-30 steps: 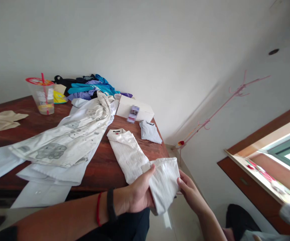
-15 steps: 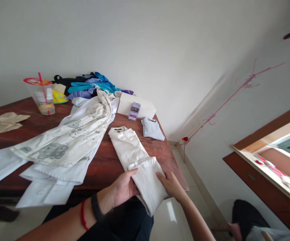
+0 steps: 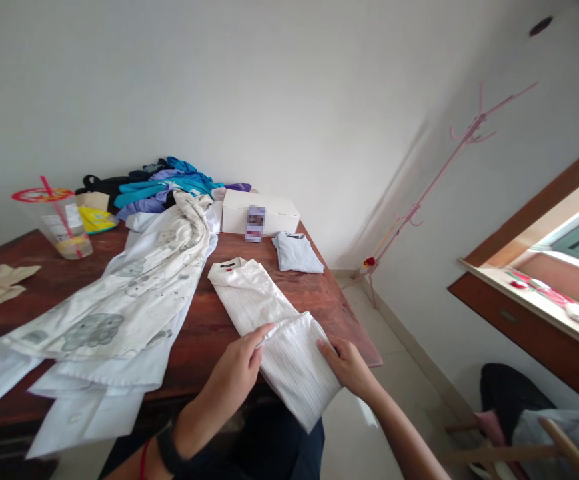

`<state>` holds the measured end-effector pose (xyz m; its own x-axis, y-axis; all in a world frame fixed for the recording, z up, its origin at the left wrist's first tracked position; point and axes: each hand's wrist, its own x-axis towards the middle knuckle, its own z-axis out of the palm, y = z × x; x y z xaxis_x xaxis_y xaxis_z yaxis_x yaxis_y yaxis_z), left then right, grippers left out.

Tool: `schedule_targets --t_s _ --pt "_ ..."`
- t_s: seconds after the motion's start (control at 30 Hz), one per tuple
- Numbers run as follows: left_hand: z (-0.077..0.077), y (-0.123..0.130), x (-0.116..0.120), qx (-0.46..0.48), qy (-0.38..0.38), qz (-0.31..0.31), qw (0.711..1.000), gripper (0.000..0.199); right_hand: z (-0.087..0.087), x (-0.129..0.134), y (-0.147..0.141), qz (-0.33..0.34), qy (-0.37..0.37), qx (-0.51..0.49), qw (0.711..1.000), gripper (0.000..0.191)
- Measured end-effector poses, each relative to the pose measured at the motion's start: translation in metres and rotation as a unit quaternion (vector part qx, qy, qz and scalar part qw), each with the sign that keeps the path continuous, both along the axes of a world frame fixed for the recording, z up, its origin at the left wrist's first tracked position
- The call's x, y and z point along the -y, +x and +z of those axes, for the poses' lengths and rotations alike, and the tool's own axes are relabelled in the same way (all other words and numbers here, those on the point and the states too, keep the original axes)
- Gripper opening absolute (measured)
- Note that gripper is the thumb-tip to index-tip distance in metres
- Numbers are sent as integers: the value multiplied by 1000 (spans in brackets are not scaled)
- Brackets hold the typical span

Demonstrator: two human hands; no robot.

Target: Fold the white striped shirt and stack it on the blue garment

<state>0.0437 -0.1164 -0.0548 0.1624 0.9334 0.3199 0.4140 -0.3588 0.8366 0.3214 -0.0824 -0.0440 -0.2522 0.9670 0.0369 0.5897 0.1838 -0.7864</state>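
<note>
A cream, finely striped shirt (image 3: 254,293) lies on the table, folded into a long strip with its collar pointing away from me. Its lower part is turned up over itself and hangs past the table's front edge. With thumb and fingertips, my left hand (image 3: 237,373) pinches the left corner of the turned-up part. My right hand (image 3: 352,370) holds the opposite side edge, thumb on top and the other fingers largely hidden below. Just beyond the collar's right lies a small, folded light-grey garment (image 3: 299,253).
A bear-print white garment (image 3: 139,280) is spread over other white clothing on the left. Behind stand a white box (image 3: 279,210) and a heap of blue and purple clothes (image 3: 169,187). A plastic cup with a straw (image 3: 64,230) is at the left; a pink coat stand (image 3: 434,180) at the right.
My left hand has shifted from under the shirt's left side up to the corner of the turned-up edge. My right hand keeps its hold. The camera view has turned slightly.
</note>
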Motion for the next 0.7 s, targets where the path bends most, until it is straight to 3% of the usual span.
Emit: schedule_targets --t_s 0.1,0.2,0.3,0.4,0.47,0.53,0.6,0.7 --pt "-2 5 10 -149 109 7 983 55 3 4 -1 2 10 16 1000 44" --pt "9 14 19 -221 170 -23 960 56 7 9 0 -3 11 -12 1000 41" --pt "24 21 22 -245 187 -97 946 62 11 13 3 -3 -17 -65 998 47" --pt "30 25 21 -281 155 -205 925 86 11 14 7 0 -32 -101 994 45" --pt "26 27 21 -318 124 -251 906 109 8 14 9 -11 -26 -104 994 43" --pt "16 29 21 -354 103 -255 894 122 5 13 9 -29 -14 -104 994 39" --pt "5 31 20 -375 103 -234 891 116 2 14 9 -54 8 -115 992 36" --pt "-7 32 17 -378 129 -191 897 99 -2 19 12 -93 26 -128 987 51"
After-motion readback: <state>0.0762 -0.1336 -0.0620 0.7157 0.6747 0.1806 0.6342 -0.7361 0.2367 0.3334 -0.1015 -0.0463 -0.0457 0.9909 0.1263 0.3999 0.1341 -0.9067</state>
